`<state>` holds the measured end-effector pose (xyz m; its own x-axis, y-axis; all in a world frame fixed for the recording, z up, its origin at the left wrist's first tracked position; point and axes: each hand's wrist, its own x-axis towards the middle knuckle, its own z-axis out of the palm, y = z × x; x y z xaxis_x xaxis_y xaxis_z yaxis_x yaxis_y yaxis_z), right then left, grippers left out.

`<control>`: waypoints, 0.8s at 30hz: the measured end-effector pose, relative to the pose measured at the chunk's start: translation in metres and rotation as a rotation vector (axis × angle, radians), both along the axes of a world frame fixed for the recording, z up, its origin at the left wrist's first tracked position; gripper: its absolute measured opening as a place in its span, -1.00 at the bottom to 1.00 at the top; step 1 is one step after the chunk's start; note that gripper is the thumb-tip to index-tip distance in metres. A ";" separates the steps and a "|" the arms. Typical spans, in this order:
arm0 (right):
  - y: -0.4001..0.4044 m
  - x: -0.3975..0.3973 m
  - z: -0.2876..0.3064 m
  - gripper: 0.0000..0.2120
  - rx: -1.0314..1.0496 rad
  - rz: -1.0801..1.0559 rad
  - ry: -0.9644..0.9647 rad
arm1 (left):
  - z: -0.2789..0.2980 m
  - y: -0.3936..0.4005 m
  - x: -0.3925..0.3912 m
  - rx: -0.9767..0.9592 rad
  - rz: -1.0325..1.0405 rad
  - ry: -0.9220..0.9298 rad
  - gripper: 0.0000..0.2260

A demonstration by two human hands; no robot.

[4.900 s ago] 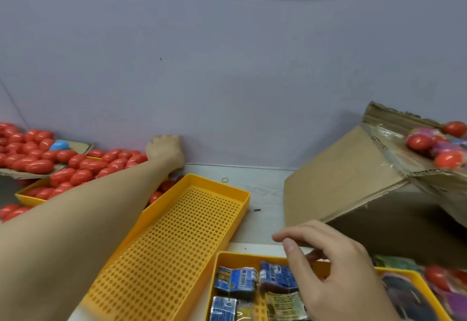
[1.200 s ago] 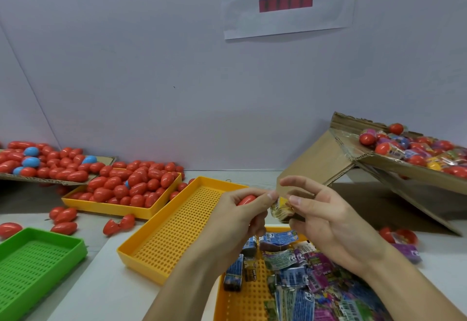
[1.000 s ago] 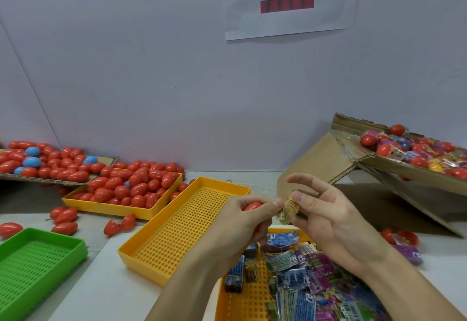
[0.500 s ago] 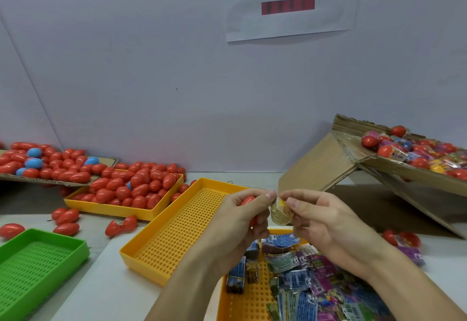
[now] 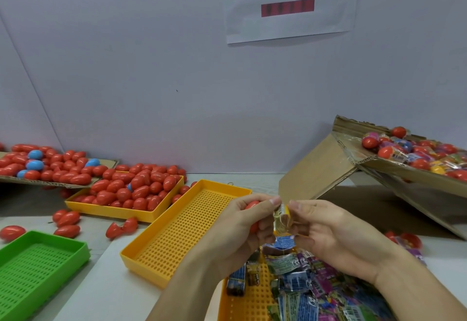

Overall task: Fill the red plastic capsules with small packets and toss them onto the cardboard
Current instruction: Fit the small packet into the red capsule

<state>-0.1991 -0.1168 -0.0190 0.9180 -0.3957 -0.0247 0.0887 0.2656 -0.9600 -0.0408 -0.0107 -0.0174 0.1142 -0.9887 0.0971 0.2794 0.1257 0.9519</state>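
The left hand [image 5: 242, 227] curls around a red capsule [image 5: 252, 207], its thumb and forefinger also pinching the near edge of a small yellow packet [image 5: 281, 220]. The right hand [image 5: 326, 232] pinches the same packet from the other side, so the packet sits upright between the two hands, touching the capsule's open end as far as can be told. Both hands hover above a yellow tray [image 5: 249, 303] heaped with more packets. To the left lies a bare yellow tray [image 5: 182, 232], then a green tray [image 5: 38, 267], and behind them a third yellow tray [image 5: 111, 210] full of red capsules. Further left, a flat cardboard [image 5: 58, 183] carries red and a few blue capsules. At right a tilted cardboard box [image 5: 326, 166] holds capsules and packets.
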 end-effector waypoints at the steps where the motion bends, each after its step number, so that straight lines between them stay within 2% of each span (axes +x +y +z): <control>1: -0.001 0.000 -0.001 -0.36 0.013 -0.001 -0.012 | 0.000 0.000 0.000 -0.002 0.007 0.002 -0.85; 5: 0.000 0.000 0.001 -0.44 0.066 0.008 -0.041 | 0.000 -0.001 0.000 0.008 0.063 0.009 -0.86; 10: 0.000 0.001 0.000 -0.34 0.109 -0.011 -0.066 | 0.000 -0.001 -0.002 0.019 0.071 0.000 -0.84; 14: 0.002 0.000 0.000 -0.52 0.120 -0.046 -0.089 | -0.001 0.000 0.000 0.016 0.030 0.002 -0.83; 20: 0.004 0.002 0.000 -0.67 0.076 -0.047 -0.096 | -0.003 -0.001 0.002 0.022 0.015 0.007 -0.82; 24: 0.003 0.003 -0.003 -0.67 0.048 -0.077 -0.072 | -0.004 -0.002 0.003 0.034 0.024 -0.016 -0.84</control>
<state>-0.1956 -0.1139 -0.0218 0.8850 -0.4652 0.0193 0.1788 0.3012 -0.9366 -0.0381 -0.0124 -0.0210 0.1362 -0.9885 0.0651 0.2613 0.0992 0.9601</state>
